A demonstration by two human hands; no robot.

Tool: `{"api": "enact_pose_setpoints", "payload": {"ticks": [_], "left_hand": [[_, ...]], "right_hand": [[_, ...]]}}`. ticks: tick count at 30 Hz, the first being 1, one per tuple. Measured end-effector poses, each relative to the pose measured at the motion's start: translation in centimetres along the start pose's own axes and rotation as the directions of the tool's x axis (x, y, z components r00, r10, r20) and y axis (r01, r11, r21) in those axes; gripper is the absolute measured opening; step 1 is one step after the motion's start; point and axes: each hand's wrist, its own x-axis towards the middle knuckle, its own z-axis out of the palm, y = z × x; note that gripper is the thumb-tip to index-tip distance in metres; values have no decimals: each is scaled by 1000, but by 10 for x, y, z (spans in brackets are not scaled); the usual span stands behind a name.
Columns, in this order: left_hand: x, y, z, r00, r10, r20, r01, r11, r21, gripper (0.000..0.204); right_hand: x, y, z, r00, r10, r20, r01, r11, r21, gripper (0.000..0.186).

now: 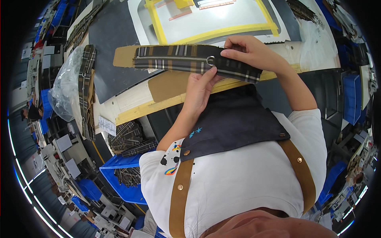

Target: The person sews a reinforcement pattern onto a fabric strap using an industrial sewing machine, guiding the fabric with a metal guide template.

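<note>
Blue-binned workstations surrounded a pale tabletop (pixel 131 102). Over its near edge, the left grip (pixel 199 87) pinched the near side of a dark plaid strip (pixel 186 66), while the right grip (pixel 254 53) held its right part from the far side. Grey, brown and white bands crossed the strip; a silvery zip (pixel 166 59) ran to a ring pull (pixel 210 60). Tan material (pixel 124 56) stuck out at left. Several fingers were hidden behind the strip, any zip beyond the ring was hard to discern, and a yellow-taped panel (pixel 218 22) was cut off at the far side.
</note>
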Motion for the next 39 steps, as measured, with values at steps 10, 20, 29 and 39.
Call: {"api": "enact_pose_setpoints", "payload": {"ticks": [10, 20, 29, 39], "left_hand": [[-3, -2, -2, 999, 26, -34, -24, 998, 61, 15], [-2, 0, -1, 998, 46, -39, -44, 998, 48, 16], [-2, 3, 0, 999, 32, 5, -32, 999, 44, 19], [1, 2, -5, 1000, 15, -24, -14, 999, 39, 13]], "right_hand": [[9, -19, 1, 999, -50, 4, 50, 996, -78, 23], [9, -10, -5, 999, -21, 45, 22, 1000, -18, 15], [7, -7, -16, 997, 32, 75, -39, 996, 82, 23], [-2, 5, -25, 988, 68, 141, -84, 990, 114, 25]]}}
